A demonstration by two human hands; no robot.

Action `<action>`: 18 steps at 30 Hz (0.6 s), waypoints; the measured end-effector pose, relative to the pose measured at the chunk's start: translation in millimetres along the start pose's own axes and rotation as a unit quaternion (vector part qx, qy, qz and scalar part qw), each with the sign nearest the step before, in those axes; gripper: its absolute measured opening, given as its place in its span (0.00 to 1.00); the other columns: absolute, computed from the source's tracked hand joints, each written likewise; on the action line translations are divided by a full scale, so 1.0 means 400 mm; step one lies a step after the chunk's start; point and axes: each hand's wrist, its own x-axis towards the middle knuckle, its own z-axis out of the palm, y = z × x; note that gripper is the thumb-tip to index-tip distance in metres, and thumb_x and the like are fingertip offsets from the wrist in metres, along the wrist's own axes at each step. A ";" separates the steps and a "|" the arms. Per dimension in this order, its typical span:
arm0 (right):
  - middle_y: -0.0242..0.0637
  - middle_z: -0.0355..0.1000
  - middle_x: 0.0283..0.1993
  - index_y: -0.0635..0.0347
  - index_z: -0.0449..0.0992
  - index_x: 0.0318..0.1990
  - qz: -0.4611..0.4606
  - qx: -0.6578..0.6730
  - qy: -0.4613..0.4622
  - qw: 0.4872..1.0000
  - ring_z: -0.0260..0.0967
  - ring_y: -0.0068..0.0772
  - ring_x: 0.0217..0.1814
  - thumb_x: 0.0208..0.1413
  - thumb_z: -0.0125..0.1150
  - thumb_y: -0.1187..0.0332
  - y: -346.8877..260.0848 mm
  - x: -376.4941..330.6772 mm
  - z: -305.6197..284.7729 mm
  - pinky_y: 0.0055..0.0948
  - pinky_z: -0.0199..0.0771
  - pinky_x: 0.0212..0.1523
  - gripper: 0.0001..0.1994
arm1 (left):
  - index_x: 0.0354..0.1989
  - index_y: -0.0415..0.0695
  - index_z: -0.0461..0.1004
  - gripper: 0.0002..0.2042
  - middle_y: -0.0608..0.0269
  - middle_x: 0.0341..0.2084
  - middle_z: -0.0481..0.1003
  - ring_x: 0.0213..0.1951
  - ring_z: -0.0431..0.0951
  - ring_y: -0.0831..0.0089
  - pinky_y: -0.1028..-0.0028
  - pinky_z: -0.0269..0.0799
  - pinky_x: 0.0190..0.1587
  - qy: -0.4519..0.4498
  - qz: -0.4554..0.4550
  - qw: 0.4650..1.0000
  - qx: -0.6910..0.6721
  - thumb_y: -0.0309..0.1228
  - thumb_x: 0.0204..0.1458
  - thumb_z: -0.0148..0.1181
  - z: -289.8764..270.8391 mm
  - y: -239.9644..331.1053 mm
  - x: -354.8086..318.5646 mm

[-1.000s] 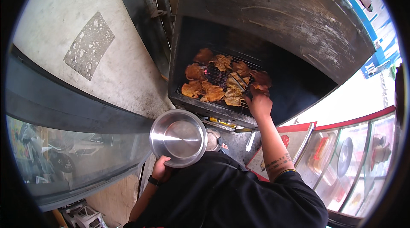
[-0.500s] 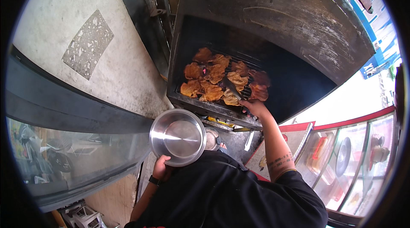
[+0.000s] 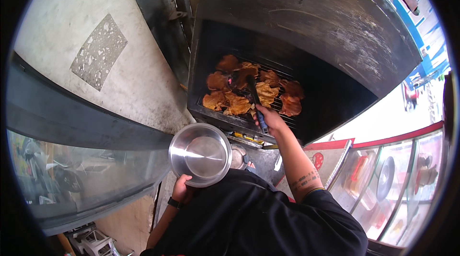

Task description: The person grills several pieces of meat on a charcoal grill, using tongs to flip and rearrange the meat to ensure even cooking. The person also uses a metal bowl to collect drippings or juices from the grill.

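Note:
My left hand (image 3: 180,188) grips the near rim of a steel bowl (image 3: 201,154), with no food showing inside it. My right hand (image 3: 271,120) is closed round the handle of dark tongs (image 3: 256,94), held over the near side of the grill. The far end of the tongs reaches a browned piece of meat (image 3: 246,70) near the middle of the grate; whether they pinch it cannot be made out. Several flat pieces of meat lie on the wire grate (image 3: 286,70), among them a redder one (image 3: 290,105) at the right.
A raised metal hood (image 3: 311,11) stands over the grill box (image 3: 225,121). On the left are a stained pale wall (image 3: 148,74) and a glass-sided case (image 3: 105,174). At the right a red-edged glass display case (image 3: 388,174) holds trays. A glowing spot shows beneath the meat.
My right hand has moved slightly left and down, and the tongs now point farther into the grill. The pale piece by the front edge is largely out of sight. The bowl has hardly moved.

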 end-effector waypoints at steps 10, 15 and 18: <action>0.35 0.80 0.33 0.56 0.74 0.45 0.100 0.046 -0.028 0.994 0.79 0.29 0.29 0.69 0.56 0.48 0.098 0.071 0.101 0.31 0.77 0.24 0.19 | 0.58 0.27 0.70 0.23 0.43 0.53 0.78 0.56 0.79 0.53 0.57 0.72 0.64 -0.018 -0.011 0.999 -0.028 0.34 0.60 0.50 -0.001 -0.002 0.022; 0.38 0.77 0.32 0.62 0.75 0.43 0.067 0.038 -0.011 0.997 0.74 0.30 0.26 0.68 0.59 0.49 0.094 -0.001 0.053 0.29 0.76 0.25 0.21 | 0.58 0.28 0.70 0.23 0.43 0.53 0.79 0.55 0.80 0.53 0.58 0.72 0.63 0.001 0.007 1.000 0.003 0.33 0.60 0.50 0.014 0.008 0.001; 0.37 0.77 0.30 0.63 0.76 0.44 0.049 -0.003 0.033 0.998 0.73 0.30 0.25 0.67 0.59 0.47 0.094 -0.039 0.016 0.29 0.75 0.25 0.23 | 0.57 0.28 0.71 0.22 0.44 0.52 0.79 0.54 0.80 0.54 0.59 0.73 0.62 0.016 0.011 0.999 0.026 0.34 0.60 0.50 0.015 0.015 -0.006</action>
